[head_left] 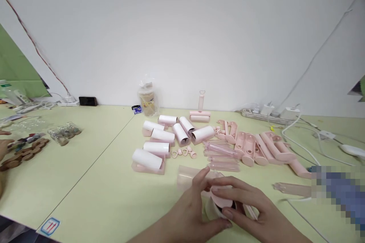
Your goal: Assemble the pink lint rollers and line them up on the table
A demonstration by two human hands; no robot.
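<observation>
Low at the front, my left hand (186, 209) is closed around the side of a white paper roll (210, 209). My right hand (256, 203) grips a pink roller piece whose round end (222, 199) sits at the mouth of that roll, its fingertips resting on the end and the rim. A dark gap shows between the pink end and the roll's core. How far the piece reaches inside is hidden. Just behind my left fingers lies a clear pink cover (184, 176). Heart-shaped pink rings (185, 152) lie a little farther back.
Several white lint rolls in pink trays (156, 148) lie mid-table. Pink roller holders (248, 148) and clear pink handles (224, 165) are to the right. An assembled lint roller (200, 114), a bagged cup (148, 100) and a power strip (265, 115) stand near the wall. Another person's hand (3, 148) is at far left.
</observation>
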